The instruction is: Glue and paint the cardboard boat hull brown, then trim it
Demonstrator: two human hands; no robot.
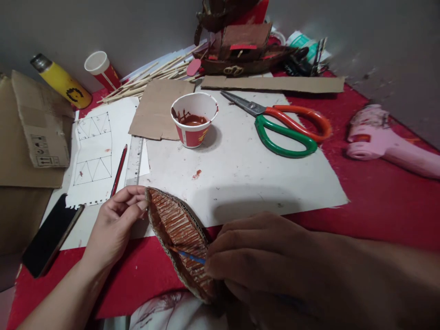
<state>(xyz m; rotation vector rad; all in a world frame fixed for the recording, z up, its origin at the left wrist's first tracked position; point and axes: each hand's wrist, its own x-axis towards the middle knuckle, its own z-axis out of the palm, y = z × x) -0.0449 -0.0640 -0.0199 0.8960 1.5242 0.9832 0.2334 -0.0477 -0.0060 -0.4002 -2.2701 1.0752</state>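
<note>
A leaf-shaped cardboard piece [177,220], brown-painted and ribbed inside with a raw corrugated rim, lies tilted at the table's front edge. My left hand [115,220] pinches its upper left tip between thumb and fingers. Over its right side, my right hand [261,261] is closed on a thin blue paintbrush [192,257], whose tip touches the painted inside. The right fingertips partly hide the piece's lower right end. Beyond them, a red and white paper cup [192,136] holds brown paint and stands on white paper [240,169].
Scissors [288,137] with orange and green handles lie right of the cup. A pink glue gun [395,146] is far right. A phone [51,238], pencil [118,170], ruler [134,160] and cardboard box [37,133] are left. A brown model boat [244,55] stands behind.
</note>
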